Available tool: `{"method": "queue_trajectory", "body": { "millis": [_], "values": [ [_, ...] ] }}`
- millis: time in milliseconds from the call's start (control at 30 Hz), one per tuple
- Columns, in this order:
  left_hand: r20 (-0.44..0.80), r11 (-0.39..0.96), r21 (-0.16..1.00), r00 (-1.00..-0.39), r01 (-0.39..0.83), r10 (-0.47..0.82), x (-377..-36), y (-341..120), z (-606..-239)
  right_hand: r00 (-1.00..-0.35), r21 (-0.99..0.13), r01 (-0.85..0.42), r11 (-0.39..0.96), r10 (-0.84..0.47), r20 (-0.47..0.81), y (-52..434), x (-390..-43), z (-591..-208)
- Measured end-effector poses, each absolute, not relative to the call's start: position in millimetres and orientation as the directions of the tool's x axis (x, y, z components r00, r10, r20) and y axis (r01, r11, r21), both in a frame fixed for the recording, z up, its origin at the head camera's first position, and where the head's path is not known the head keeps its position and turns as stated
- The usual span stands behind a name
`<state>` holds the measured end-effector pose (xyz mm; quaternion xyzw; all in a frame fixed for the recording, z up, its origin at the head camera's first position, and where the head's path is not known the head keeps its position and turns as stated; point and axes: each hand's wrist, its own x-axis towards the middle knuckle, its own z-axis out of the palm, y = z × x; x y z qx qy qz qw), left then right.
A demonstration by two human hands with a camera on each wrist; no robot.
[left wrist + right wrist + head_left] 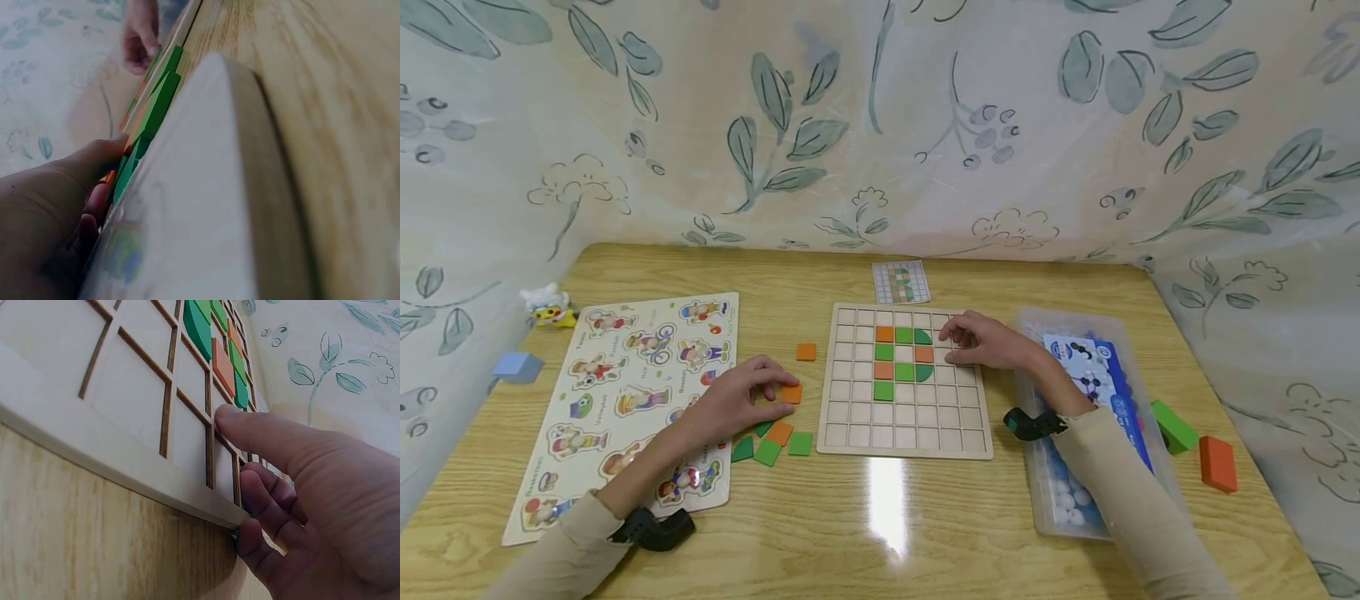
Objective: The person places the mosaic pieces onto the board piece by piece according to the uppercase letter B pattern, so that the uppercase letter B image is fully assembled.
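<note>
1. Nearest to the person, the left hand (741, 402) lies on the tabletop (880, 533) between the character puzzle board (625, 400) and the wooden grid board (904, 380). Its fingers (775, 385) are curled over an orange square tile (792, 393) and seem to pinch it at the edge. In the left wrist view the tile is mostly hidden by the hand, so I cannot say how firm the hold is.
2. Just below this hand lies a small heap of loose tiles (771, 443), green and orange; one more orange tile (806, 352) lies alone, a little farther.
3. The right hand (988, 342) rests on the right upper part of the grid board. Its fingers (250, 425) are nearly straight, the fingertip touches a grid line, and they hold nothing.
4. On the board a pattern of green and orange tiles (902, 358) is already placed in the middle columns.
5. Behind the board lies the pattern card (901, 282); at the right stands a clear plastic box (1037, 467).
6. My judgement: to place the tile well, the person should lift it flat, compare with the card, and lower it square into its cell while the right hand keeps the board steady.
</note>
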<state>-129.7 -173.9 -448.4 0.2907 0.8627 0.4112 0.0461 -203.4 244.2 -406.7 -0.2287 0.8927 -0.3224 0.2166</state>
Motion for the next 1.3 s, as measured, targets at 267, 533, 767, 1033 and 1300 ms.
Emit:
{"method": "queue_trajectory", "body": {
  "millis": [267, 533, 767, 1033, 1300],
  "values": [
    [0.157, 0.503, 0.730, -0.830, 0.463, 0.535, -128.4, -173.0, -445.1, -0.804, -0.678, -0.265, 0.686, -0.545, -0.237, 244.5, -203.3, -407.2],
    [0.152, 0.507, 0.733, -0.835, 0.454, 0.528, -128.1, -172.8, -446.1, -0.802, -0.671, -0.272, 0.690, -0.548, -0.238, 245.3, -204.8, -408.4],
    [0.130, 0.509, 0.746, -0.843, 0.430, 0.522, -127.5, -172.7, -446.7, -0.807, -0.662, -0.270, 0.699, -0.540, -0.241, 244.7, -204.2, -408.9],
    [0.135, 0.506, 0.748, -0.844, 0.430, 0.518, -126.8, -172.5, -448.8, -0.806, -0.670, -0.273, 0.690, -0.545, -0.233, 245.1, -203.0, -408.8],
    [0.172, 0.510, 0.720, -0.832, 0.472, 0.527, -127.4, -172.2, -449.1, -0.804, -0.675, -0.280, 0.683, -0.551, -0.224, 244.8, -204.1, -408.3]
  ]
}}
